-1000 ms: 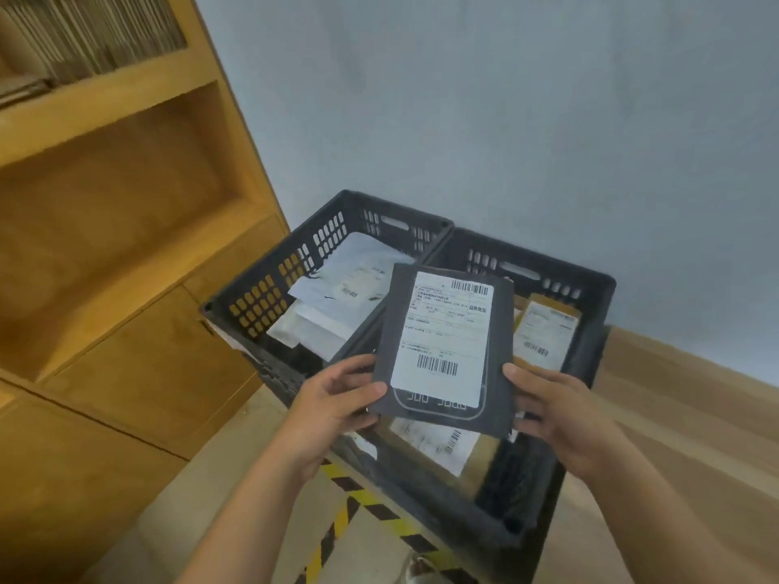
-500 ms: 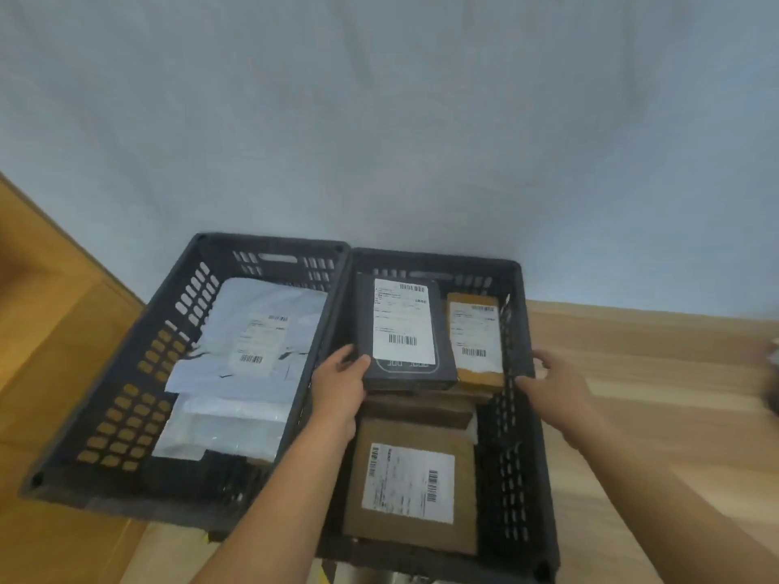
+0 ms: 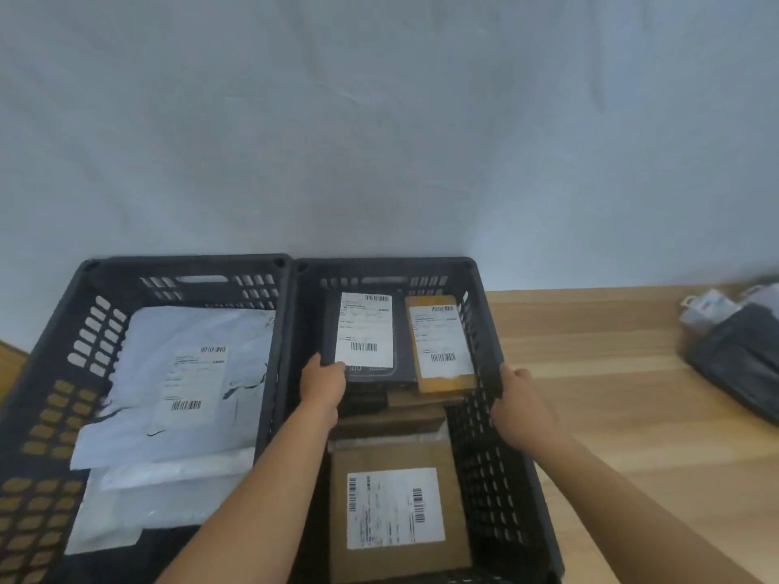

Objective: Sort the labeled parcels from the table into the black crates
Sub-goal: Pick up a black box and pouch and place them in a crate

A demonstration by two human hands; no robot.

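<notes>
Black parcel (image 3: 364, 330) now lies sorted in the right crate (image 3: 388, 265); my left hand (image 3: 322, 387) still pinches its corner, my right hand (image 3: 522, 410) rests loose on the rim.

Perforated plastic crate (image 3: 497, 436), wood-grain table (image 3: 611, 373), seemingly matt cardboard parcel (image 3: 396, 457).

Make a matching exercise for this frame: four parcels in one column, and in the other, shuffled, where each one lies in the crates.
Parcels
1. white mailer
2. dark parcel
3. yellow parcel
4. brown box

Places
A. right crate, near end
B. right crate, far right
C. left crate
D. right crate, far left

Pairs: 1-C, 2-D, 3-B, 4-A
</notes>
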